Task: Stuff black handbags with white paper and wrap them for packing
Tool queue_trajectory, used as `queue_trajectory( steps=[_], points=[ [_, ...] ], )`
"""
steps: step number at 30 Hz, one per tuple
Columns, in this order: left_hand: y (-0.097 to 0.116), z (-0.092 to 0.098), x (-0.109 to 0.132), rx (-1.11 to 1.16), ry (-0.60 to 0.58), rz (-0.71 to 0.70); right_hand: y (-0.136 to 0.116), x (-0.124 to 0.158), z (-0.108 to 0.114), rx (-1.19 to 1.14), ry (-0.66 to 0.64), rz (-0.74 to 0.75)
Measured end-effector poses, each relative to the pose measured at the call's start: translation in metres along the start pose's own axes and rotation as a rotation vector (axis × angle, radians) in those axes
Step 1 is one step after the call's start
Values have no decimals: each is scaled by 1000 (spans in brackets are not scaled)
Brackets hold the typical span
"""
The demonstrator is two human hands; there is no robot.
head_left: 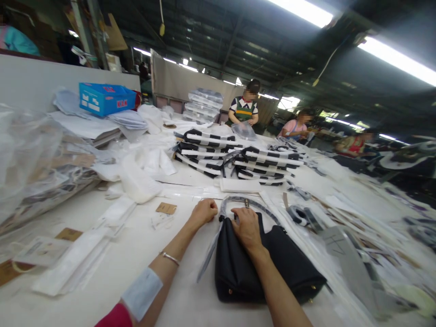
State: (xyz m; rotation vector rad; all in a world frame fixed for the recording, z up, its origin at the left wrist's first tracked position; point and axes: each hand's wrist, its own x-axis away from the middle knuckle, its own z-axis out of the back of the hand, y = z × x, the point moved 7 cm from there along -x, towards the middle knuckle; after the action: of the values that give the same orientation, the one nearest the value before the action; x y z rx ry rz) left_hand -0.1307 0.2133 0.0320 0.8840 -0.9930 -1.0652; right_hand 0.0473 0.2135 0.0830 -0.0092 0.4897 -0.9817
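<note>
A black handbag [293,259] lies on the white table in front of me, its gold-coloured feet facing me. Its arched handle [269,210] is wrapped in clear film and has a small gold-coloured fitting. My right hand [247,227] grips the bag's top edge, fingers bent over it. Just left of the handle's base, my left hand [205,211] is closed with its fingertips together; whatever is in them is too small to make out. A thin grey-white tag or strip [208,254] hangs along the bag's left side.
Stacks of black-and-white striped pieces [204,152] stand beyond the bag. Brown paper tags [166,208] and white strips lie to the left, near plastic-wrapped piles [30,159] and a blue box [107,99]. Grey pieces [344,254] clutter the right. Several people work farther back.
</note>
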Motion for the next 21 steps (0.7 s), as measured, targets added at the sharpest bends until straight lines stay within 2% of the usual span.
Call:
queue_trajectory(
  steps=[4,9,16,21],
  points=[
    [2,9,-1,131,-70,26,9,3,1,93,-39,-150],
    [14,4,9,301,-177,19,14,6,5,128,-29,-249],
    [18,-5,13,436,-188,-17,23,7,2,161,-45,-327],
    [15,-5,11,460,-170,-25,33,6,-5,1,-81,-384]
  ],
)
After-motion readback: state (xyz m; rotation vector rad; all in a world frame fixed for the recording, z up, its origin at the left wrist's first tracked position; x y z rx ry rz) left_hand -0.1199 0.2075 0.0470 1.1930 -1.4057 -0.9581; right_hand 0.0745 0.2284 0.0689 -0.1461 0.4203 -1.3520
